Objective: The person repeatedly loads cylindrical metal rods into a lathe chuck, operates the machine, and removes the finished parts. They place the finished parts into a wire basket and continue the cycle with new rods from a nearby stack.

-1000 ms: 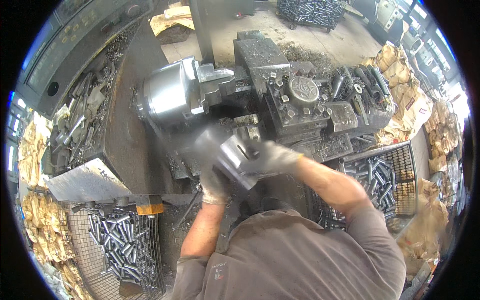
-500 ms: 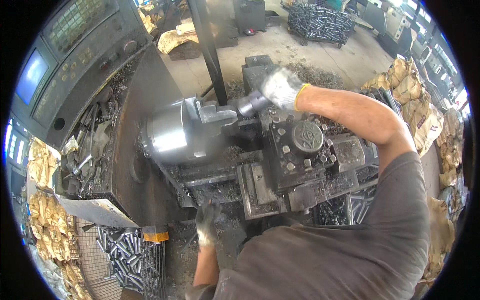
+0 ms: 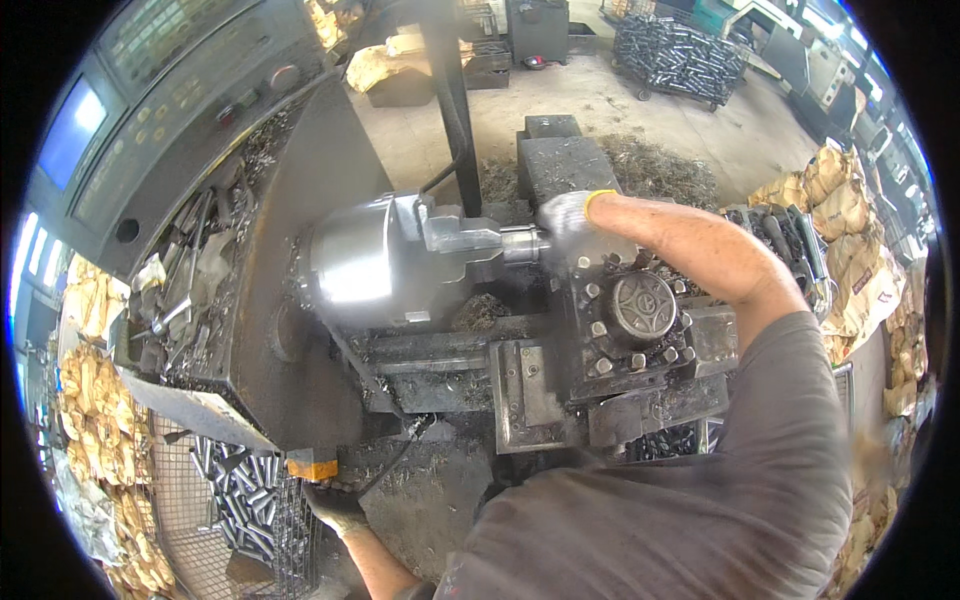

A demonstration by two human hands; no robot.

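My right hand (image 3: 572, 214), in a whitish glove with a yellow cuff, is closed around the right end of a shiny metal tube (image 3: 522, 244). The tube lies level, its left end between the stepped jaws (image 3: 455, 235) of a big steel chuck (image 3: 352, 255). Just right of it stands a tool post (image 3: 610, 320) with a round cap and several bolts. At lower left, my gloved left hand (image 3: 338, 508) is beside an orange block (image 3: 312, 468) and the rim of a wire basket (image 3: 290, 540). Its fingers are dark and blurred, and their grip cannot be made out.
Short metal tubes (image 3: 240, 500) fill part of the wire basket. A dark hose (image 3: 385, 468) hangs below the chuck. Tools and chips lie in a tray (image 3: 190, 290) under the control panel (image 3: 130, 130). Paper-wrapped bundles (image 3: 850, 240) stand at right, a loaded cart (image 3: 675, 60) behind.
The tube, tilted outside the jaws before, is now level with its end between them. My left hand has moved down and left, from below the chuck to the orange block.
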